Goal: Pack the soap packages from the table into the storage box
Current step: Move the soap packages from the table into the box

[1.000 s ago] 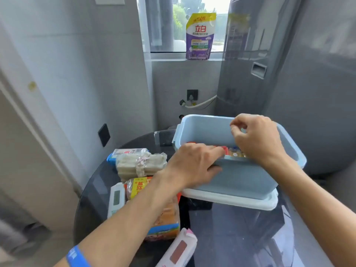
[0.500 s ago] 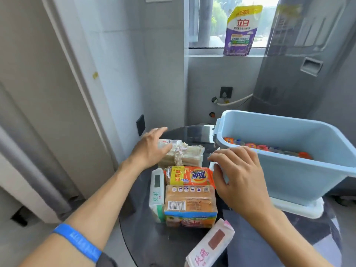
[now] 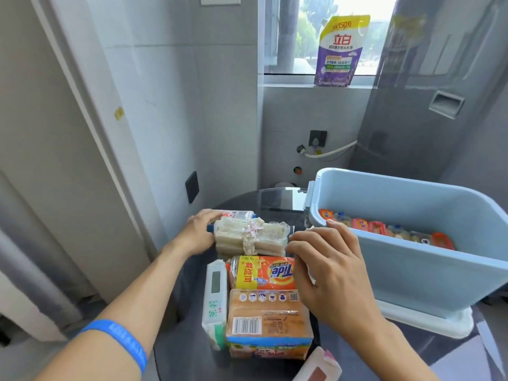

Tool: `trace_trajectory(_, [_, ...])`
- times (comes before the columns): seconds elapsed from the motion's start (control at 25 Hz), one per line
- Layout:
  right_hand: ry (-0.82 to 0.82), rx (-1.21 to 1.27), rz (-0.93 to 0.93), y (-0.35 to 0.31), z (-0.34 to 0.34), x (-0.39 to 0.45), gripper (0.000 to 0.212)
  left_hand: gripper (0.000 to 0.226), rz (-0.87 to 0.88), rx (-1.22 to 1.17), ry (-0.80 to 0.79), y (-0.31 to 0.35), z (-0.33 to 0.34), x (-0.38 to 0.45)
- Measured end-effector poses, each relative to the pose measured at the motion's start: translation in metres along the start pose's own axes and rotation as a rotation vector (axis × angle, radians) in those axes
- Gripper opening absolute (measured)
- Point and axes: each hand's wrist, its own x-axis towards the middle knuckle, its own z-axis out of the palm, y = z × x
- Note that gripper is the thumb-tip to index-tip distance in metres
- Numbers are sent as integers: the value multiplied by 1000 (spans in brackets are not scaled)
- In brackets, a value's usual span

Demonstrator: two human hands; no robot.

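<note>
Fingers of the left hand are hidden behind the white soap bundle, which is gripped; the right hand is curled at its other end. Packs in the box are half hidden by its wall.

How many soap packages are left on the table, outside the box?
6: a blue-ended pack, a pale tied bundle, an orange Tide pack, a tan pack, a white-green pack, a pink-white pack. Others may be hidden.
</note>
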Motion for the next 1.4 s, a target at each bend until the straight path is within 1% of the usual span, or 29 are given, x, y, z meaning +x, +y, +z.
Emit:
trace_trajectory(0.04, [7, -11, -4, 0, 2, 0, 10, 55, 16, 164, -5, -3, 1, 5])
trace_trajectory(0.08, [12, -23, -13, 0, 3, 0, 10, 63, 3, 273, -11, -4, 1, 8])
trace_trajectory(0.12, [12, -36, -23, 1, 5, 0, 11, 67, -27, 310, -14, -4, 1, 10])
trace_trajectory(0.16, [7, -47, -31, 1, 6, -1, 11, 65, -52, 308, -6, -4, 2, 11])
trace_trajectory(0.28, [-15, -60, -38, 2, 5, -1, 12, 41, -111, 334, 69, -3, 3, 8])
trace_trajectory(0.36, [-30, -56, -32, 3, 4, -2, 11, 38, -203, 319, 144, 1, -2, 3])
trace_trajectory(0.44, [-38, -54, -17, 2, 0, -1, 11, 37, -261, 144, 240, 15, -15, -2])
trace_trajectory(0.52, [-53, -22, 15, -2, -3, 3, 11, 40, -281, -198, 332, 42, -32, -9])
trace_trajectory(0.6, [-40, 60, 72, -4, -9, 6, 14, 36, -219, -524, 392, 82, -49, -22])
trace_trajectory(0.64, [-12, 140, 124, -6, -14, 10, 17, 34, -174, -623, 388, 102, -54, -31])
trace_trajectory(0.72, [88, 369, 307, -4, -30, 23, 27, 40, -69, -733, 269, 142, -57, -50])
trace_trajectory(0.76, [135, 474, 402, 0, -39, 31, 34, 43, -17, -720, 195, 161, -54, -60])
trace_trajectory(0.8, [148, 541, 487, 6, -47, 40, 42, 42, 33, -685, 131, 178, -47, -68])
trace_trajectory(0.88, [53, 703, 643, 25, -67, 57, 54, 41, 126, -621, 61, 210, -26, -80])
trace_trajectory(0.96, [-65, 1033, 814, 43, -83, 71, 48, 44, 202, -487, 100, 231, -3, -85])
trace_trajectory(1.0, [-100, 1127, 895, 52, -90, 76, 44, 46, 236, -394, 112, 238, 6, -86])
trace_trajectory(1.04, [-131, 1123, 965, 60, -94, 80, 42, 46, 272, -323, 98, 242, 14, -86])
trace_trajectory(1.12, [-184, 1016, 1090, 76, -95, 86, 36, 44, 332, -201, 31, 244, 24, -80])
trace_trajectory(1.2, [-193, 962, 1191, 86, -88, 90, 35, 49, 367, -50, 0, 239, 33, -71])
trace_trajectory(1.28, [-197, 894, 1230, 96, -79, 87, 43, 53, 398, 16, 25, 229, 41, -64])
trace_trajectory(1.32, [-238, 847, 1231, 99, -73, 84, 48, 49, 414, 1, 45, 222, 43, -61])
trace_trajectory(1.4, [-412, 787, 1180, 99, -63, 79, 57, 45, 461, -44, 50, 210, 44, -58])
